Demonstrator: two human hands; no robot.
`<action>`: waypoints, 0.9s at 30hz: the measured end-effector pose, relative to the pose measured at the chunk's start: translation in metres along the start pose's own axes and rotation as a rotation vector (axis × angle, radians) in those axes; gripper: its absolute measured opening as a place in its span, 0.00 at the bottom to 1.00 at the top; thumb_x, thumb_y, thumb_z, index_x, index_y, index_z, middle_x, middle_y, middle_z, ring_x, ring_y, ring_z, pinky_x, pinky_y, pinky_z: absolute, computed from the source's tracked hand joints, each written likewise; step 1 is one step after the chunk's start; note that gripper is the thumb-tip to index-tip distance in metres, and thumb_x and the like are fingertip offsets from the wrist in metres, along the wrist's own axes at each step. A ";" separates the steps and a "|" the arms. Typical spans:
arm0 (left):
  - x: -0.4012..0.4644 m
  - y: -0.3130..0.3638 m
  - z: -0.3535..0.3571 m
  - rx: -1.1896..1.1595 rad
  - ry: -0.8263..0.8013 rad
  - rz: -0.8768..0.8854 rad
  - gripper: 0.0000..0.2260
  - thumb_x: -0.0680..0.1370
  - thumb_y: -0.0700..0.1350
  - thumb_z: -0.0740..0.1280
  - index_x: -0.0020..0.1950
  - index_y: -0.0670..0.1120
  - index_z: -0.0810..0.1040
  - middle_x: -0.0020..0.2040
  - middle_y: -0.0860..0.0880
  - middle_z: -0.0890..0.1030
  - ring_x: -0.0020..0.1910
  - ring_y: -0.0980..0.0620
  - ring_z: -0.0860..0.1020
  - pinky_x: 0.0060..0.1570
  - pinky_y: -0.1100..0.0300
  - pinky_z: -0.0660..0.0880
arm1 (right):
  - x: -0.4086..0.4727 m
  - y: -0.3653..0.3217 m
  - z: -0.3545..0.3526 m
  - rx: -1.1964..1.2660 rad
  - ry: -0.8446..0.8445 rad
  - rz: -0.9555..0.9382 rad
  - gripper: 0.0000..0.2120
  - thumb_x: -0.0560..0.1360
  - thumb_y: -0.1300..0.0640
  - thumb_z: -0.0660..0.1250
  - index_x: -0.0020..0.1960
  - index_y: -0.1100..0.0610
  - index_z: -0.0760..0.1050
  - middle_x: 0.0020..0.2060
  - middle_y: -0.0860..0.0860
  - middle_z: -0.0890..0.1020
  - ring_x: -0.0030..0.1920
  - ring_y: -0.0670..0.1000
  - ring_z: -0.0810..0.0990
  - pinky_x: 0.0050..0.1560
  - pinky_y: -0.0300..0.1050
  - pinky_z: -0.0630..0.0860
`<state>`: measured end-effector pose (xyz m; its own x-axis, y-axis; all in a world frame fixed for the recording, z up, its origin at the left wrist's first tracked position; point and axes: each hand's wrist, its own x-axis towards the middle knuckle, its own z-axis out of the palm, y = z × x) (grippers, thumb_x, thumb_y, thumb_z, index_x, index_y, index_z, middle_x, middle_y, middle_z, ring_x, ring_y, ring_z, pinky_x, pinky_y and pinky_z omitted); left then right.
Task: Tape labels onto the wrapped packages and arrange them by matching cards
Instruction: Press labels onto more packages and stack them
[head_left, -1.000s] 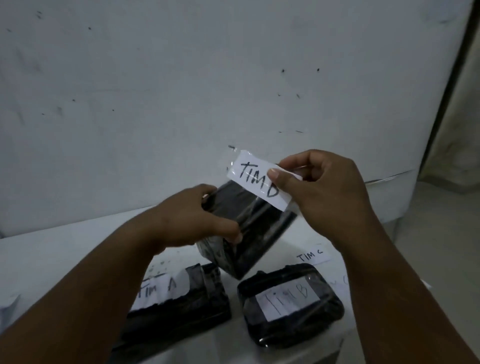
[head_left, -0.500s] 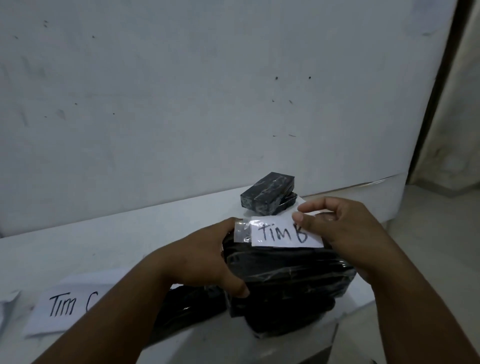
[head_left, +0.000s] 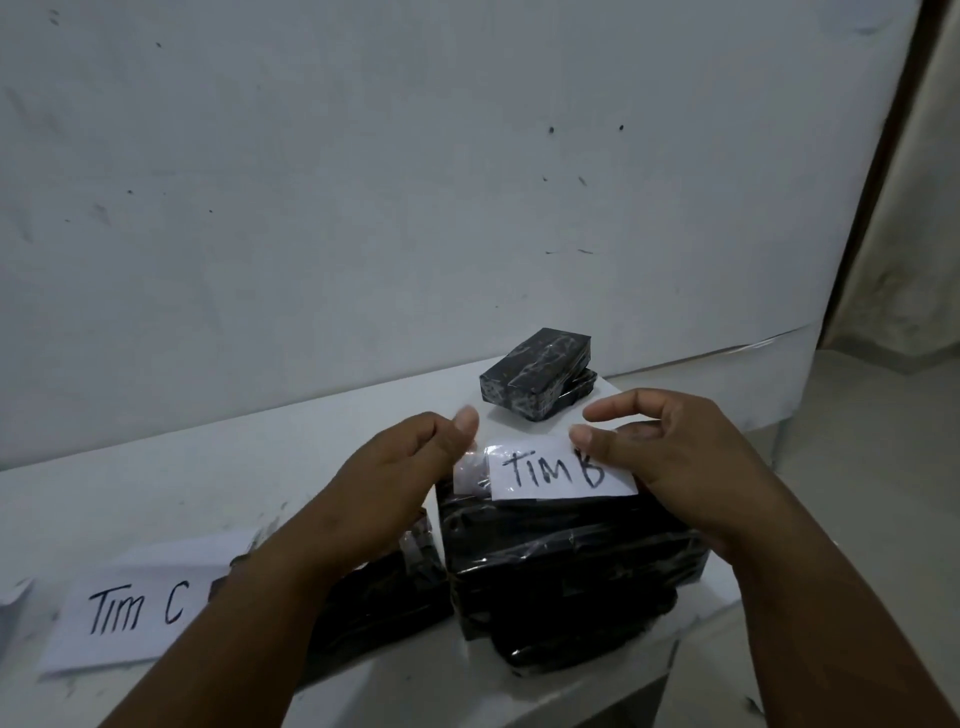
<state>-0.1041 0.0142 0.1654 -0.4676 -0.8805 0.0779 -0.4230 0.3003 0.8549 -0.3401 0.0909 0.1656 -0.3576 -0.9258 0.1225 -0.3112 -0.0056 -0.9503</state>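
A black wrapped package (head_left: 566, 561) lies on top of another black package (head_left: 571, 654) near the table's front right corner. A white label reading "TIM B" (head_left: 550, 470) lies on its top, with a strip of clear tape (head_left: 470, 467) at its left end. My right hand (head_left: 675, 467) cups the package's right end; its thumb presses the label and the index finger is lifted. My left hand (head_left: 395, 483) is at the tape end with fingers apart, holding nothing. A further black package (head_left: 384, 587) lies partly under my left forearm.
A white card reading "Tim C" (head_left: 130, 608) lies on the white table (head_left: 208, 467) at the left. Two small black packages (head_left: 537, 371) are stacked at the back by the wall. The table's right edge drops off just beyond my right hand.
The package came down from the air onto the other package. The label now lies flat on its top. My left hand has let go of the package and moved to the tape end.
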 end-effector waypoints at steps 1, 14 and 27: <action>0.000 0.001 0.003 -0.008 0.041 -0.001 0.27 0.71 0.74 0.59 0.50 0.54 0.83 0.50 0.53 0.84 0.47 0.59 0.80 0.49 0.58 0.75 | 0.000 0.000 -0.001 0.001 0.000 -0.005 0.12 0.70 0.51 0.80 0.51 0.52 0.84 0.36 0.52 0.88 0.38 0.53 0.88 0.53 0.56 0.83; 0.006 -0.005 0.022 0.083 0.289 0.038 0.12 0.77 0.60 0.70 0.42 0.52 0.83 0.50 0.61 0.84 0.56 0.61 0.80 0.57 0.55 0.74 | 0.006 0.008 -0.011 -0.056 0.230 -0.016 0.11 0.68 0.46 0.80 0.48 0.48 0.84 0.39 0.51 0.87 0.42 0.53 0.86 0.51 0.57 0.84; 0.010 -0.002 0.041 0.320 0.260 0.023 0.14 0.79 0.56 0.68 0.36 0.53 0.75 0.45 0.57 0.79 0.45 0.60 0.76 0.43 0.58 0.70 | 0.011 0.022 -0.009 -0.346 0.322 0.039 0.17 0.68 0.45 0.81 0.53 0.46 0.80 0.39 0.45 0.83 0.40 0.42 0.81 0.35 0.36 0.70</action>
<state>-0.1396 0.0194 0.1431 -0.2855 -0.9234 0.2566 -0.6540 0.3834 0.6522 -0.3589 0.0846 0.1489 -0.6125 -0.7583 0.2233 -0.5476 0.2033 -0.8117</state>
